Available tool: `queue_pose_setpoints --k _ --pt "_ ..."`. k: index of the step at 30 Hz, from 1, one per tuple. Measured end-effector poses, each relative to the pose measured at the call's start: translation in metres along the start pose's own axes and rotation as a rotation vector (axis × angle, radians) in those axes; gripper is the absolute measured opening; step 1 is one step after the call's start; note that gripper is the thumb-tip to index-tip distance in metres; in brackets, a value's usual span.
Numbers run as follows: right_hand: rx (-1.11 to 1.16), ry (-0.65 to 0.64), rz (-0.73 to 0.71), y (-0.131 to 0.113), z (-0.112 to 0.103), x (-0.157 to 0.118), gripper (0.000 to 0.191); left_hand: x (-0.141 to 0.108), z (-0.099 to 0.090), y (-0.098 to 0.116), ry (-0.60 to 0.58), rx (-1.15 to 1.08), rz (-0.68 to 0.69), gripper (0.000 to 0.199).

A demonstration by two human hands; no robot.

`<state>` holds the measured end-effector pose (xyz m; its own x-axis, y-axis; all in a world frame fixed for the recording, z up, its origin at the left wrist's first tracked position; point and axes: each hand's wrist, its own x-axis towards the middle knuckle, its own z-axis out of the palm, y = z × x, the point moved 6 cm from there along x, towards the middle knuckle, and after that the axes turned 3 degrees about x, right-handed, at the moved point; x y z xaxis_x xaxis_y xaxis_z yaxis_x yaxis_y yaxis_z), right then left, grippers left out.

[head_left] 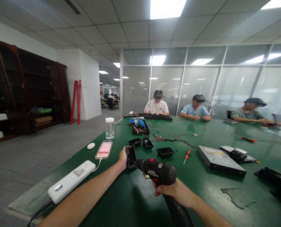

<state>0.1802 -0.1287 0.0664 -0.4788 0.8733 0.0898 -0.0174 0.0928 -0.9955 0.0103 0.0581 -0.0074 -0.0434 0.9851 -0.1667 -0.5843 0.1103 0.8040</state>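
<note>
My left hand grips a small black plastic housing by its left side, holding it upright above the green table. Wrapped around the handle of a black cordless drill is my right hand. The drill points left, its front end at the open face of the housing. Whether the bit touches anything inside I cannot tell. Just beyond lie similar black housings, one at the left, one in the middle and one at the right.
A white power strip, a pink phone and a lidded clear jar stand at left. Right of the drill lie an orange screwdriver and a flat metal drive. Several people sit across the table.
</note>
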Motion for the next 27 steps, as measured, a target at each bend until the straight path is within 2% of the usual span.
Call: queue_pose_setpoints --k 11,27 --pt "-0.013 -0.010 -0.002 0.0051 -0.0016 0.0014 0.019 -0.0029 0.0006 -0.0016 0.017 -0.034 -0.056 0.021" --pt "-0.011 -0.006 0.001 0.0008 -0.0011 0.0009 0.018 0.0044 -0.0011 -0.0040 0.001 -0.018 -0.044 0.020"
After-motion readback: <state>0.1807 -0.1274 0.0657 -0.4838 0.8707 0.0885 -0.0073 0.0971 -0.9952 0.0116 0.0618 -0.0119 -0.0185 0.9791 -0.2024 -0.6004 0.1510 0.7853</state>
